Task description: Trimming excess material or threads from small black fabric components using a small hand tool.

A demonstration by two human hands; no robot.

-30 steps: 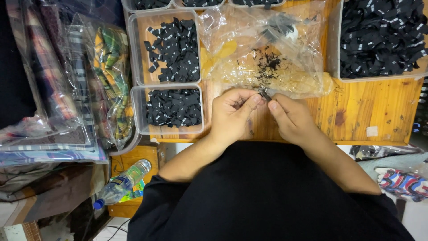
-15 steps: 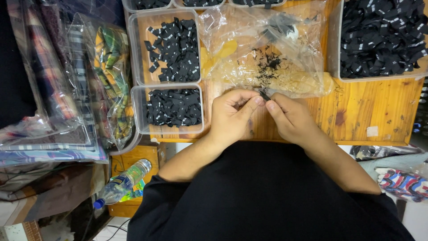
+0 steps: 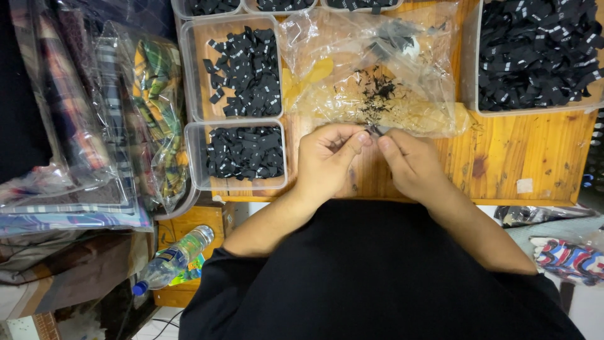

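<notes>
While both hands meet over the wooden tabletop (image 3: 522, 157), the left hand (image 3: 327, 160) and right hand (image 3: 412, 164) each have fingertips pinched together on one small black fabric tab (image 3: 375, 131), held right at the shared pinch, equally near both. Its long axis can't be resolved, too small. Just beyond the pinch lies the crumpled clear plastic bag of black scraps (image 3: 377, 75); off the left-hand side sits a clear rectangular plastic tub of black tabs (image 3: 242, 154).
</notes>
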